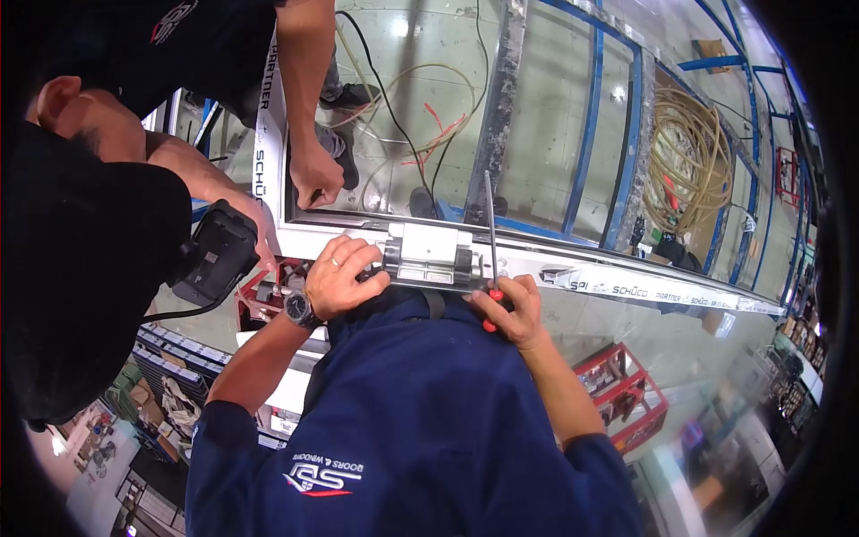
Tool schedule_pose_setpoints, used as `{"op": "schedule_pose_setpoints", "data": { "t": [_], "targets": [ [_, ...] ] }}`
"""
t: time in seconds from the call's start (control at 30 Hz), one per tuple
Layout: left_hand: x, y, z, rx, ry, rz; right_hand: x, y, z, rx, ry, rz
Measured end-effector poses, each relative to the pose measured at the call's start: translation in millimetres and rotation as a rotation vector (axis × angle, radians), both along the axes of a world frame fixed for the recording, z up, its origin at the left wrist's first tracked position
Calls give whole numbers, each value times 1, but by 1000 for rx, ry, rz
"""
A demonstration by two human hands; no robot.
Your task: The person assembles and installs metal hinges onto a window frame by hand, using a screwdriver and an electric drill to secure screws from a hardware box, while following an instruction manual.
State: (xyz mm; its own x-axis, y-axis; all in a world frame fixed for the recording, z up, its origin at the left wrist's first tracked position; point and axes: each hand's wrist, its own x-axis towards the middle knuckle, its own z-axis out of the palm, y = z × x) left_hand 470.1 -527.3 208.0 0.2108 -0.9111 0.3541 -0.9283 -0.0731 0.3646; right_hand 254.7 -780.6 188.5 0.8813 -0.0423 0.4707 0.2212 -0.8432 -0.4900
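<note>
A silver door hinge with black end pieces (pixel 429 253) lies against the white profile frame (pixel 528 259) right in front of my body. My left hand (pixel 344 276), wearing a ring and with a watch at the wrist, is closed around the hinge's left end. In my right hand (pixel 516 311) is a red-handled screwdriver (pixel 490 224), its long shaft pointing away from me, just right of the hinge. Most of its handle is hidden by my fingers.
A co-worker leans in from the left, one fist (pixel 315 174) at the frame's corner. Beyond stands a blue metal rack (pixel 582 134) with a coiled hose (pixel 684 161). Loose cables (pixel 380 80) trail on the floor. A red crate (pixel 626 394) is at right.
</note>
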Motion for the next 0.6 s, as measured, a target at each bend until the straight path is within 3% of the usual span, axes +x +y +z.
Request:
{"op": "schedule_pose_setpoints", "data": {
  "t": [0.43, 0.6],
  "targets": [
    [-11, 13, -12, 57, -116, 10, -19, 5, -11, -10, 9, -164],
    [-12, 14, -18, 46, -159, 8, -12, -5, 4, 267, 230, -182]
  ]
}}
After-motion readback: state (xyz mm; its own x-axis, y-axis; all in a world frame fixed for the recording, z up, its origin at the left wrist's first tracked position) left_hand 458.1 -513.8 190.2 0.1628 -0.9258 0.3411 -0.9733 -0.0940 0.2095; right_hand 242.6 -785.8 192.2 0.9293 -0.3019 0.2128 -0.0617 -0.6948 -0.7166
